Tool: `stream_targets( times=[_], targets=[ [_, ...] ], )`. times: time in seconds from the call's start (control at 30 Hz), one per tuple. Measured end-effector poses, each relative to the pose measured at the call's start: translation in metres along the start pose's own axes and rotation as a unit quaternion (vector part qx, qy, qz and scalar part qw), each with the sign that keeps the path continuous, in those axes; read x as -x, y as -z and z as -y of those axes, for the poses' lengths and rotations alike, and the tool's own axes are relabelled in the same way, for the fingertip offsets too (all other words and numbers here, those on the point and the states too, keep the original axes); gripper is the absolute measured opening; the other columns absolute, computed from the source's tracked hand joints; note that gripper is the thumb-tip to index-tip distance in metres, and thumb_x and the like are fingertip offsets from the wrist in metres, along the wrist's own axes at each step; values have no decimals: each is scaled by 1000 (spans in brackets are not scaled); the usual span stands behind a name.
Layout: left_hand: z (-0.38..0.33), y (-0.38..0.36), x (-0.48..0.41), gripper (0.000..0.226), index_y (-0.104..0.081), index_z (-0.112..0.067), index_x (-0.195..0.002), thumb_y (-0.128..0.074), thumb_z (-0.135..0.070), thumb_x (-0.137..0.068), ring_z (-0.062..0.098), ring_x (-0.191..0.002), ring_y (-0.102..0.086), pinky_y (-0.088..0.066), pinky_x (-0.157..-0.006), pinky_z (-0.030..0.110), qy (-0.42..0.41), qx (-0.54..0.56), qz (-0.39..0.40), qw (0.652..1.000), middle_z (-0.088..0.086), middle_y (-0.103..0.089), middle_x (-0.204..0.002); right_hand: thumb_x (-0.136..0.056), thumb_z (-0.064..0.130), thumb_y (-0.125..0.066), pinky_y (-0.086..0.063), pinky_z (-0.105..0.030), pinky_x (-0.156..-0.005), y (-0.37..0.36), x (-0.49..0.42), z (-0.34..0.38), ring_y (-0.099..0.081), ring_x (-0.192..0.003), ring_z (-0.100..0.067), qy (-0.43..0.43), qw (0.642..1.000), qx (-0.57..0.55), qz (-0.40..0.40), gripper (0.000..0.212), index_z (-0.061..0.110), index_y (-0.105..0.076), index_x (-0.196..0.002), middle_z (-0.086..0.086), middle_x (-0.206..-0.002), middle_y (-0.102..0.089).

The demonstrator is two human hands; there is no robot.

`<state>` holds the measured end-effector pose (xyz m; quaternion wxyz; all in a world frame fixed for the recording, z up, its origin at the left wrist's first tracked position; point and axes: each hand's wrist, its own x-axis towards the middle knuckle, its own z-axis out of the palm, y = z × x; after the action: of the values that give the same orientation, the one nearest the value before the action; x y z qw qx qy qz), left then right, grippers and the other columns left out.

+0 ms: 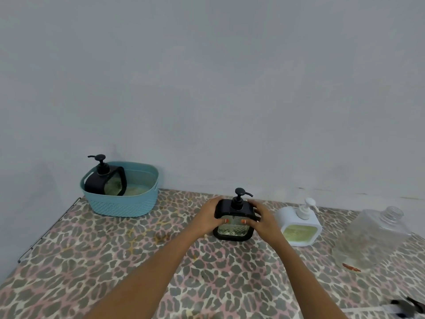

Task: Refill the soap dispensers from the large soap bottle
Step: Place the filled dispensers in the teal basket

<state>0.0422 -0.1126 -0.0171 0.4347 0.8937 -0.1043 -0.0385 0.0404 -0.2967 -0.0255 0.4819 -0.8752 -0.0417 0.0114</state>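
A black soap dispenser (234, 231) with a pump top stands upright on the table in the middle. My left hand (210, 215) grips its left side and my right hand (262, 217) grips its right side, thumbs on the clear front. A white dispenser (299, 229) with pale green soap stands just right of it. The large clear soap bottle (372, 236), cap off, stands at the far right and looks nearly empty. Another black dispenser (105, 180) leans inside a blue basket (119, 203) at the back left.
The table (92, 261) carries a leopard-print cloth and meets a grey wall behind. Its left edge runs diagonally near the basket. A dark object (404, 306) lies at the lower right corner. A few yellowish stains mark the cloth near the middle.
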Motion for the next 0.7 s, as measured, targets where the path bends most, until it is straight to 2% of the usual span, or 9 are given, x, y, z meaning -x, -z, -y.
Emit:
stream_targets(
  times=[0.07, 0.2, 0.27, 0.47, 0.57, 0.7],
  targets=[
    [1, 4, 0, 59, -41, -10, -132, -68, -10, -79, 23, -121, -47, -37, -104, 31, -9, 5, 5, 1000, 10, -50, -131, -79, 2, -68, -37, -23, -94, 1, -1, 0, -45, -110, -15, 7, 1000, -4, 2, 59, 7, -43, -132, -10, -129, -49],
    [1, 17, 4, 49, -51, -8, -122, -71, -9, -76, 19, -107, -56, -42, -95, 25, -35, 0, 6, 999, 10, -60, -119, -77, 2, -71, -42, -41, -102, 2, -2, 8, -49, -118, -25, 19, 1000, 1, 11, 58, 9, -46, -129, -4, -120, -52],
    [-2, 29, 8, 45, -56, -9, -117, -72, -12, -75, 16, -100, -57, -44, -95, 26, -44, -8, 0, 999, 9, -63, -114, -77, 4, -71, -42, -42, -102, 3, -3, 17, -49, -120, -25, 24, 999, 3, 20, 58, 9, -45, -130, -7, -124, -52],
    [-18, 87, 32, 45, -58, -11, -115, -74, -19, -74, 18, -101, -60, -45, -85, 24, -52, -32, -48, 997, 6, -64, -111, -79, 3, -69, -43, -32, -97, -2, -13, 73, -52, -116, -27, 94, 994, 32, 52, 57, 6, -45, -131, -13, -127, -54],
    [-20, 119, 47, 46, -59, -11, -115, -75, -21, -73, 18, -101, -60, -46, -86, 25, -54, -51, -88, 993, 5, -65, -110, -80, 4, -69, -43, -31, -96, -11, -20, 106, -52, -118, -26, 121, 989, 39, 73, 57, 5, -45, -132, -12, -128, -54],
    [-18, 156, 61, 44, -61, -10, -112, -76, -22, -72, 20, -100, -61, -48, -91, 30, -51, -58, -130, 989, 8, -67, -108, -81, 4, -68, -40, -20, -88, -28, -31, 147, -52, -117, -22, 154, 982, 48, 100, 55, 6, -46, -131, -9, -128, -55]
  ],
)
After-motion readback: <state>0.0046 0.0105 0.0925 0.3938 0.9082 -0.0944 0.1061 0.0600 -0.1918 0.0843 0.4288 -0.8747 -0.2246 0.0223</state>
